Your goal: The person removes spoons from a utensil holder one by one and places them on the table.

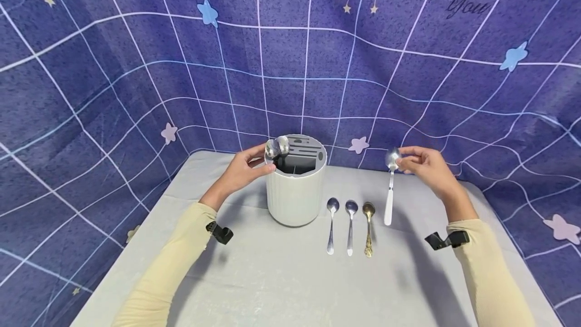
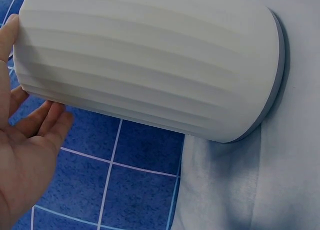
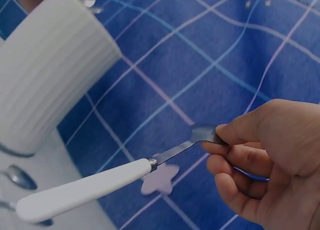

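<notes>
In the head view my left hand (image 1: 245, 169) holds the upper left side of a white ribbed utensil holder (image 1: 295, 201), thumb in front and fingers behind. In the left wrist view, fingertips (image 2: 60, 121) touch the holder's side near its rim. Bowls of spoons (image 1: 278, 147) stick up from the holder's left part; their handles are hidden. Right of the holder, my right hand (image 1: 422, 164) pinches a white-handled spoon (image 1: 389, 201) by its metal bowl. The handle hangs downward above the table, as the right wrist view also shows the spoon (image 3: 90, 190) held by its bowl end.
Three spoons lie in a row right of the holder: a silver spoon (image 1: 332, 223), another silver spoon (image 1: 350, 223) and a gold-coloured spoon (image 1: 368, 226). A grey-white cloth (image 1: 281, 276) covers the table. A blue patterned curtain (image 1: 290, 64) rises behind it.
</notes>
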A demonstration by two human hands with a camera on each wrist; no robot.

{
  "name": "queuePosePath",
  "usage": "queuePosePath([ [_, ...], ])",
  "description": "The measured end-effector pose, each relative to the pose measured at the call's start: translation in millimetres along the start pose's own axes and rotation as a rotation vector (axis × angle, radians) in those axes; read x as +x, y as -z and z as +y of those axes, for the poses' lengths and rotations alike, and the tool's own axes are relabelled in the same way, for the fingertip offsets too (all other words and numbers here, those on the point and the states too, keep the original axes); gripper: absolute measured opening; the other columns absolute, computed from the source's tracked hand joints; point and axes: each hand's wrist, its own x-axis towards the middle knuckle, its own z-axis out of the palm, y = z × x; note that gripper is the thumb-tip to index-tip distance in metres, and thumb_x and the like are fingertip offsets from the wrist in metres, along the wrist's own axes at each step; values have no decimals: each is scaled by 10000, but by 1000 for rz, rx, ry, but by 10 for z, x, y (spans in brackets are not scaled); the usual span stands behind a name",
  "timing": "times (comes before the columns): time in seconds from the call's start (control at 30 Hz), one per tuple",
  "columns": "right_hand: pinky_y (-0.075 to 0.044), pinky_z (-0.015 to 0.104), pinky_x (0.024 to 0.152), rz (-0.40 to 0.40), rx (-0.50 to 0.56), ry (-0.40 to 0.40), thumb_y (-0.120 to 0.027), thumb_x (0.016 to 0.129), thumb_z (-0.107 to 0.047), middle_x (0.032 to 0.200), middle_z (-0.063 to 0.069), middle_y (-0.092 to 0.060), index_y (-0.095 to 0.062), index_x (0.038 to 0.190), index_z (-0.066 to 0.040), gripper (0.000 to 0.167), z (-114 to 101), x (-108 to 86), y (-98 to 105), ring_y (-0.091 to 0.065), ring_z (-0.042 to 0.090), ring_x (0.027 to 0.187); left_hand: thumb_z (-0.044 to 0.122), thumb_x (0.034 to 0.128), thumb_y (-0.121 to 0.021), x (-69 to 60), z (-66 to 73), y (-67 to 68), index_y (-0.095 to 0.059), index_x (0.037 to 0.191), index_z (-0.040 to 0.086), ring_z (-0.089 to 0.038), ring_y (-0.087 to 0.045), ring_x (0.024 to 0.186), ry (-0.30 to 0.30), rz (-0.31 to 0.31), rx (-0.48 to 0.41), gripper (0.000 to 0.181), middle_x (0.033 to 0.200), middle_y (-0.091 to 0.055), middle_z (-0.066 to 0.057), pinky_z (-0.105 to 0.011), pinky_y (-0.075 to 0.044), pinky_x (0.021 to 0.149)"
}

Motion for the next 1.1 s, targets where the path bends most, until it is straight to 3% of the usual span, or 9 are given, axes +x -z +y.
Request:
queuePosePath([
  [0.5,-603,204,825,-76,70,-205,-617,1002,-89,914,-115,-736,-507,1337,191,451,674,-186,-87,-686,75,868,71,921,-742,-4,-2,-5,-459,1517,2,-383,-502,1359,-11,3,-32,663,1424,-569,-243,-601,-341,1202],
  [0.9,-623,225,829,-66,128,-262,-627,992,-51,934,-41,-737,-472,1339,233,474,1010,-271,-173,-677,50,823,109,927,-743,-4,-13,-3,-467,1521,32,-346,-529,1342,-14,5,-16,660,1403,-590,-221,-576,-358,1201],
  [1.1,-631,252,833,-80,136,-292,-616,989,-36,891,-42,-730,-462,1322,254,468,1111,-297,-194,-678,55,806,100,936,-734,-8,-5,-6,-463,1525,37,-349,-523,1348,-6,3,-13,652,1404,-587,-223,-509,-371,1212],
])
